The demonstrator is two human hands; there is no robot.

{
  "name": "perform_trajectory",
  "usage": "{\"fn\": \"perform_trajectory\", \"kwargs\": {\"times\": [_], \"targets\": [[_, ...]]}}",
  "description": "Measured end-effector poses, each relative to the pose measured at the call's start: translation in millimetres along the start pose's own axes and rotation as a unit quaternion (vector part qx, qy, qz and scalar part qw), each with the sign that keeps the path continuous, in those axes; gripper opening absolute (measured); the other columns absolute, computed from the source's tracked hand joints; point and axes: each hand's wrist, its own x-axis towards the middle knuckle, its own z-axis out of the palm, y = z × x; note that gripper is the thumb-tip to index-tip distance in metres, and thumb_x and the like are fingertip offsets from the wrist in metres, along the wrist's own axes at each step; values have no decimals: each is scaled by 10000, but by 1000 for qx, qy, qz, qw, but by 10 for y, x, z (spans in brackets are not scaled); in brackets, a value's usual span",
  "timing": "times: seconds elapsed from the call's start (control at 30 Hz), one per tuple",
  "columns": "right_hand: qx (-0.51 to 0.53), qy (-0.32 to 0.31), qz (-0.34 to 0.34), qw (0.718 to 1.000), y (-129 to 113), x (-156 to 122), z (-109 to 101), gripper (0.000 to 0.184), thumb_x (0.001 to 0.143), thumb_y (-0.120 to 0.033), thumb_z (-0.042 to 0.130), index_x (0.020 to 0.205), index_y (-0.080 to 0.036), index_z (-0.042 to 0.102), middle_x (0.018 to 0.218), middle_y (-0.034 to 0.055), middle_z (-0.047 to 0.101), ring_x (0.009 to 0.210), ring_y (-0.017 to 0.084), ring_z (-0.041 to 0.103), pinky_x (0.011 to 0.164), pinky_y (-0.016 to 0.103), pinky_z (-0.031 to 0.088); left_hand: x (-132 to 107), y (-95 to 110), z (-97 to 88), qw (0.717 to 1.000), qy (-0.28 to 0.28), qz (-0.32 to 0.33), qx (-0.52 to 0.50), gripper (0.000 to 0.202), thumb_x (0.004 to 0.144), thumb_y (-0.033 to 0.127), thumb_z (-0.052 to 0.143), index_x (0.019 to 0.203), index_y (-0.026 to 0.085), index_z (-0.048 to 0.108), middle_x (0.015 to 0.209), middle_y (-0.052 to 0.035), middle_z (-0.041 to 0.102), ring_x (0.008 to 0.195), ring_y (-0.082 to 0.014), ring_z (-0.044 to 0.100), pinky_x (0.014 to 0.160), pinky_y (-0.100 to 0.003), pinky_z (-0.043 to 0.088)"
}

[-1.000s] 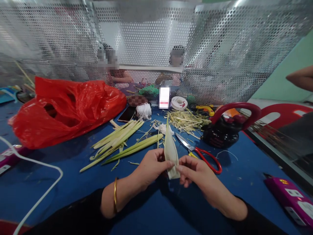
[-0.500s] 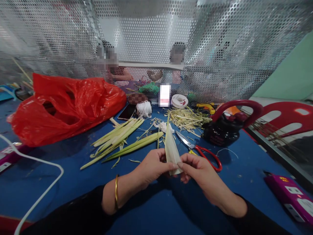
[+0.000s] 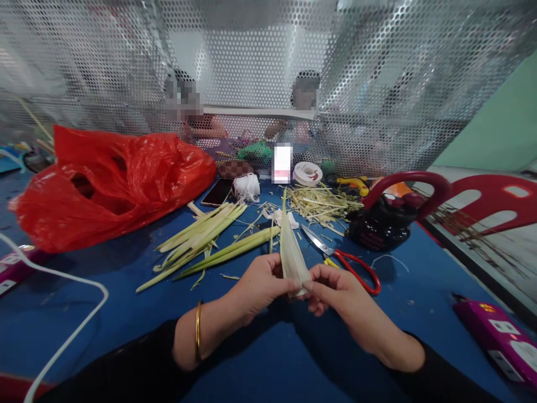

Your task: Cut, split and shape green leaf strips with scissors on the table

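Observation:
A pale, pointed husk leaf [image 3: 292, 254] stands tip-up between my two hands above the blue table. My left hand [image 3: 266, 282] pinches its lower left edge, thumb in front. At its lower right edge, my right hand [image 3: 335, 288] grips it between thumb and fingers. Left of the husk lie several pale green husk strips [image 3: 205, 232] and a greener stalk [image 3: 230, 252]. Just beyond my right hand rest red-handled scissors [image 3: 356, 268], blades pointing away to the left. The fingers behind the husk are partly hidden.
A red plastic bag [image 3: 117, 184] fills the left back. Behind are a phone [image 3: 218, 192], white string [image 3: 247, 187], a ribbon spool [image 3: 308, 173] and a trimmings pile [image 3: 323, 201]. A black kettlebell [image 3: 381, 224] stands right, a purple power strip [image 3: 495, 336] nearer. A white cable [image 3: 90, 280] crosses the left.
The husk's tip has shifted slightly left, and its lower end looks more gathered between my thumbs. Both hands keep their hold in nearly the same place.

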Motion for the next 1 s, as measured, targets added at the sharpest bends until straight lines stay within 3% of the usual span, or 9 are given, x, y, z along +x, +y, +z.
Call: {"fn": "perform_trajectory", "kwargs": {"times": [0.33, 1.0], "targets": [[-8, -2, 1, 1000, 30, 18, 0, 372, 624, -472, 792, 662, -166, 584, 574, -27, 607, 490, 85, 539, 496, 224, 435, 1, -12, 19, 1000, 3, -1, -6, 257, 569, 131, 734, 810, 135, 645, 721, -34, 681, 611, -137, 591, 615, -271, 449], [-35, -30, -10, 999, 119, 43, -15, 398, 703, -528, 720, 662, -174, 543, 591, -44, 573, 479, 85, 553, 513, 242, 467, -7, -12, 14, 999, -35, -8, 8, 215, 586, 137, 713, 797, 137, 667, 689, -18, 669, 596, -116, 573, 587, -236, 429]]}}
